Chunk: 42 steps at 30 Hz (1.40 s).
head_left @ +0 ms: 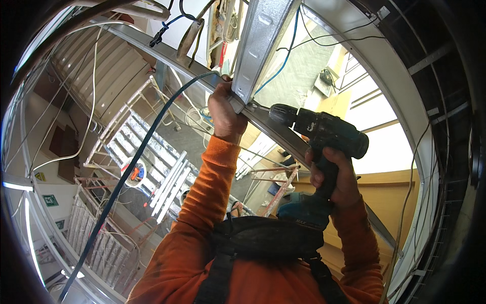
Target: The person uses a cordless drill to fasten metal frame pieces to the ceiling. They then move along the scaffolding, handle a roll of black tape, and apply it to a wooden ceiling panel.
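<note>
My left hand [226,114] is closed on the lower end of a galvanized metal stud [260,43], where the stud meets a long metal track [283,134]. The thumb side lies against the stud, and some fingers are hidden behind it. My right hand [338,175] is wrapped round the handle of a black and teal cordless drill [331,133]. The drill points left, and its bit reaches the joint of stud and track, just right of my left hand. Whether a screw sits at the tip is too small to tell.
A dark blue cable [147,142] runs past my left hand. Hanging wires [188,20] and a grey conduit are above. Below stands a paint-spattered scaffold platform [147,142] bearing a white bucket [133,172] and white strips [169,188]. A wooden panel [390,190] is at right.
</note>
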Motion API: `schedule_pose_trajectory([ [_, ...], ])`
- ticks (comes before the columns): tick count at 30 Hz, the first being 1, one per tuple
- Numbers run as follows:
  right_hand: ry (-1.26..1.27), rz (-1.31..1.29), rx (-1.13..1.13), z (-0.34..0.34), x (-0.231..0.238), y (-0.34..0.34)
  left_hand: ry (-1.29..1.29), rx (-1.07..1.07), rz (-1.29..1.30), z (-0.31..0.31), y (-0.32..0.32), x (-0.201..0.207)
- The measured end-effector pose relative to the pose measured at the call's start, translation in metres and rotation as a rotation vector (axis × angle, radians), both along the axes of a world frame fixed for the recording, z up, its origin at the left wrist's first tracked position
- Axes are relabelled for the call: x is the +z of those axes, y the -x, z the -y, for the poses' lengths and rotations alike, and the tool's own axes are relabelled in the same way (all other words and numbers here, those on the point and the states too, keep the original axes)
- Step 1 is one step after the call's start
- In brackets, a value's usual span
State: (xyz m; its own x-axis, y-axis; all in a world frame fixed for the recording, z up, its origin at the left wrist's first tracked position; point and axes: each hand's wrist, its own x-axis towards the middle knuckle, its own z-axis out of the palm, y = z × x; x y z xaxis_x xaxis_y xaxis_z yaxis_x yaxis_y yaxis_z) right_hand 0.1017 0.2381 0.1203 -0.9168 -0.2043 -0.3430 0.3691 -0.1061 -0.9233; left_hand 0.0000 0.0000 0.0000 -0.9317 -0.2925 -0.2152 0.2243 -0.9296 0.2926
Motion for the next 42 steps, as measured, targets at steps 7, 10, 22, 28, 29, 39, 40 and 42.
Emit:
schedule_pose_trajectory([
  [7, 0.036, 0.089, 0.004, -0.009, 0.004, 0.008, -0.054, 0.020, 0.003, -0.009, 0.005, 0.006],
  [10, 0.070, 0.171, -0.020, -0.011, 0.004, 0.010, -0.020, 0.015, 0.014, -0.009, -0.005, 0.003],
  [22, 0.118, 0.196, -0.005, -0.012, 0.001, 0.013, 0.010, 0.042, 0.046, -0.006, 0.001, 0.001],
  [28, 0.023, 0.166, -0.007, -0.013, 0.005, 0.022, 0.098, -0.006, -0.030, 0.000, 0.000, -0.005],
  [29, -0.025, 0.141, -0.031, -0.012, 0.006, 0.022, 0.080, -0.026, -0.025, 0.001, 0.000, -0.006],
  [39, 0.131, 0.132, 0.017, -0.005, 0.010, 0.017, 0.075, -0.004, 0.071, 0.003, 0.000, 0.003],
  [40, 0.107, 0.122, 0.017, -0.005, 0.010, 0.017, 0.057, -0.004, 0.075, 0.003, -0.001, 0.003],
  [42, 0.088, 0.112, 0.022, -0.005, 0.010, 0.016, 0.031, -0.008, 0.071, 0.004, -0.001, 0.004],
])
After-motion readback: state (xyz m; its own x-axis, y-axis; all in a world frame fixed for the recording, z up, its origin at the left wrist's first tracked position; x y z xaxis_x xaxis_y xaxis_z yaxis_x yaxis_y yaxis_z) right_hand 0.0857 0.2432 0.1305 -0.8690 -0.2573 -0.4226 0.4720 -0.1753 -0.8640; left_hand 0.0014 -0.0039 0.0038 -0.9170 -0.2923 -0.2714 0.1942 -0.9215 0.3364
